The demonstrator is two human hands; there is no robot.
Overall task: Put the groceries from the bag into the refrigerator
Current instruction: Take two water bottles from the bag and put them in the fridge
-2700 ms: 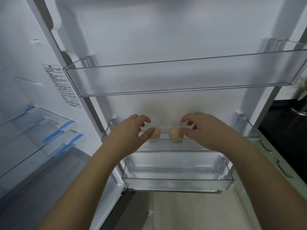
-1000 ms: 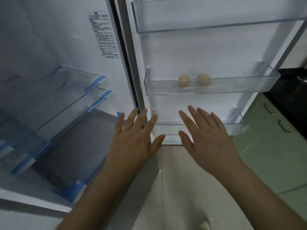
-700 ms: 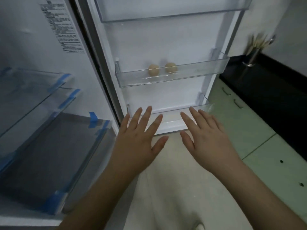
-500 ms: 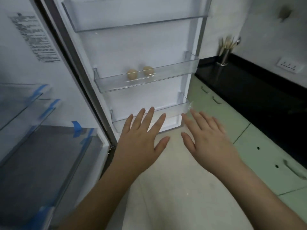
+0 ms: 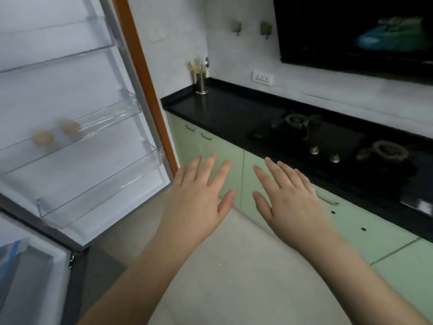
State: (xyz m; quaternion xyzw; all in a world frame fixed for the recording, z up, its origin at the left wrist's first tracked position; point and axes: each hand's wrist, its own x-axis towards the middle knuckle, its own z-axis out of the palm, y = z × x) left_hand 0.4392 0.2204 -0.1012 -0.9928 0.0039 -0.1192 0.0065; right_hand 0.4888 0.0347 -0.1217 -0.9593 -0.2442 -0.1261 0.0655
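The refrigerator door stands open at the left of the view, its white inner face turned toward the camera and its orange outer edge running diagonally beside the wall. A black desk runs from the wall corner toward the right, mounted on pale green cabinets with metal handles. A gas hob with two burners and two knobs is set into the desk. A dark range hood hangs above it. The pale floor fills the lower centre. Three clear door shelves are fitted to the refrigerator door; the middle shelf carries two eggs, positioned side by side near its left portion, blurred but distinguishable. The upper and lower door shelves show no contents. The left hand and the right hand are extended side by side above the floor and in front of the cabinets, palms down, fingers straight and spread wide, holding nothing and apart from each other. A metal utensil holder with sticks stands at the far corner of the desk. A white wall socket is fixed above the desk, and two hooks are fixed higher on the wall.
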